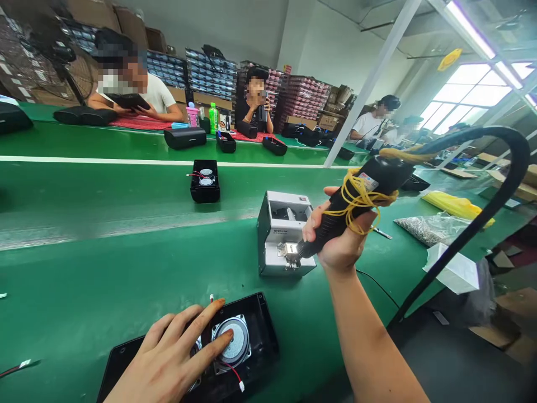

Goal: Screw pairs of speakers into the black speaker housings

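Pressing speaker (235, 342), left hand (168, 358) open; right hand (340, 238) gripping screwdriver (369, 187); tip seemingly at feeder (272, 224)

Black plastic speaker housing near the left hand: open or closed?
Open. The black plastic speaker housing shows its round silver driver and red wire uncovered, with no lid.

The left hand (168, 358) is bare, and what shows of it is the back, the knuckles and long, slim fingers (205, 319) with short, plain nails. The right hand (342, 246) is bare too. Its forearm (369, 341) is slender and uncovered along the whole length in view, from the wrist down to the lower edge of the picture.
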{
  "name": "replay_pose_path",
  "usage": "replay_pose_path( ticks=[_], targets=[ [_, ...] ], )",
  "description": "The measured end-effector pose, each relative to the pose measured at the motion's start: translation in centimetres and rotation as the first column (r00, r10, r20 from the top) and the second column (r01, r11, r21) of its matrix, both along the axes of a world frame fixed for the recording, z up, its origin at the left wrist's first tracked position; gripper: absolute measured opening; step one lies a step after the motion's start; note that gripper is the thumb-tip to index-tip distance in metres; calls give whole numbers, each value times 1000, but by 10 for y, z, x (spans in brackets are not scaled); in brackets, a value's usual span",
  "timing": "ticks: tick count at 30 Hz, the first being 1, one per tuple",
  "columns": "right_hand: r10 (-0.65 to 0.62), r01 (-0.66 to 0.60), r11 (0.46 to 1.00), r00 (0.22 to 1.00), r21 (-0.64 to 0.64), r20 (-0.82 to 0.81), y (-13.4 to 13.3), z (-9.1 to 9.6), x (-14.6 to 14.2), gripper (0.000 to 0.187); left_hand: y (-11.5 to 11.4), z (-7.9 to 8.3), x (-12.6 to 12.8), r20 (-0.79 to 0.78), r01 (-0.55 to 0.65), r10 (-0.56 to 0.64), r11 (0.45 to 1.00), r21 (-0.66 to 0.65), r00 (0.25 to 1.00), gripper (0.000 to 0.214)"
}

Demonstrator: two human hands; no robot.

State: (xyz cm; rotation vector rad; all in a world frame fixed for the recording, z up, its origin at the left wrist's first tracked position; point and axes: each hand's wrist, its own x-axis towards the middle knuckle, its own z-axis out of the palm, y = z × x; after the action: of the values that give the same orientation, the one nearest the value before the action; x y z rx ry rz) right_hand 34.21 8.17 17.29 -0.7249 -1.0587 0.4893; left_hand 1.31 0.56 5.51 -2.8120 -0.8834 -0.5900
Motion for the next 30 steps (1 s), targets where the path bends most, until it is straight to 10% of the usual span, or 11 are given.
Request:
replay_pose_path(
  ticks=[17, 30],
  targets=[
    [317, -321, 947, 936, 5, -154, -68, 39, -35, 44, -16, 36, 10, 3, -58, 60, 970, -236, 998, 80],
    [526, -543, 828, 838, -137, -144, -85, -2, -59, 35, -14, 53, 13, -19, -40, 36, 911, -409, 999, 67]
  ],
)
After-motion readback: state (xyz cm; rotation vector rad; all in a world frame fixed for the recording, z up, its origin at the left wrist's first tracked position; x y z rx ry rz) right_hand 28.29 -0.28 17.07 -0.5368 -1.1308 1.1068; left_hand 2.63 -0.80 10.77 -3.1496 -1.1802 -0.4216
